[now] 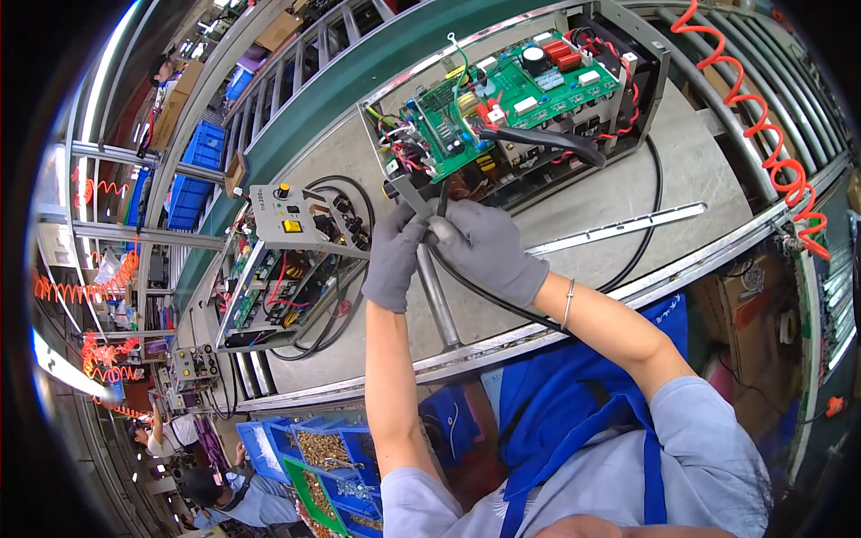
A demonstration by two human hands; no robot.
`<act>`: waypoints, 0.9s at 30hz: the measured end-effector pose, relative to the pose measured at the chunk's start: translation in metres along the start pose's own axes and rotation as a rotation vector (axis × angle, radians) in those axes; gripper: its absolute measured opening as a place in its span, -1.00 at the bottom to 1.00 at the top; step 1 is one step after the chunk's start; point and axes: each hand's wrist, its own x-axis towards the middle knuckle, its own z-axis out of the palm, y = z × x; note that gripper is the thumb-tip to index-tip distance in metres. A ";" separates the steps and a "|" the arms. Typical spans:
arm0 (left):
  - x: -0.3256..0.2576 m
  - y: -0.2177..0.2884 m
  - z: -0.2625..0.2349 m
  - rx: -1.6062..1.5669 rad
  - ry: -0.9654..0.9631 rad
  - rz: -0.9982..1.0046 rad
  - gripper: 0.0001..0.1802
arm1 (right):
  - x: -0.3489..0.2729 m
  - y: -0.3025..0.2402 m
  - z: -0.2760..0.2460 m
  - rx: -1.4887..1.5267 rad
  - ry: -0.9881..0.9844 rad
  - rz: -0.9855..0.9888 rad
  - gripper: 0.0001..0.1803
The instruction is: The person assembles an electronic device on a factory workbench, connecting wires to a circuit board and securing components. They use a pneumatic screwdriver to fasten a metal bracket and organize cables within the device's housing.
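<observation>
Both my hands wear grey gloves and meet at the near corner of an open metal chassis holding a green circuit board. My left hand pinches the chassis's lower left corner from below. My right hand grips a thick black cable that loops under my wrist, and its fingers press beside the left hand. A black-handled tool lies across the board's front edge, apart from both hands.
A second open chassis with a grey control panel and black cables sits to the left on the grey conveyor. A loose metal strip lies to the right. Blue bins of screws stand below. An orange coiled hose hangs right. Other workers sit at lower left.
</observation>
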 end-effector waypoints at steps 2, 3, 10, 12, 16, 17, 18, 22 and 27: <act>0.001 0.003 0.001 -0.037 -0.048 -0.003 -0.59 | 0.002 0.001 0.000 -0.009 0.038 -0.019 -0.75; 0.001 0.004 0.001 -0.074 -0.054 -0.008 -0.58 | 0.004 0.002 -0.002 -0.073 -0.015 -0.005 -0.74; 0.006 -0.016 -0.002 -0.488 -0.185 0.064 -0.50 | 0.009 0.005 -0.008 -0.252 -0.351 0.145 -0.66; -0.002 0.002 0.028 -0.138 0.022 0.106 -0.49 | -0.001 0.017 -0.004 -0.269 -0.377 0.161 -0.65; -0.009 0.001 0.042 -0.110 0.221 0.191 -0.52 | -0.027 -0.002 -0.018 -0.097 -0.267 0.159 -0.61; -0.011 0.000 0.047 -0.099 0.280 0.232 -0.52 | -0.034 -0.009 -0.028 -0.024 -0.197 0.156 -0.58; -0.013 -0.001 0.055 -0.088 0.340 0.274 -0.53 | -0.037 -0.006 -0.032 0.022 -0.126 0.213 -0.56; -0.010 -0.010 0.065 0.168 0.438 0.287 -0.51 | -0.028 0.002 -0.036 0.308 0.099 0.437 -0.49; -0.017 -0.021 0.050 -0.298 0.296 0.330 -0.38 | 0.003 -0.004 -0.037 0.698 0.123 0.624 -0.64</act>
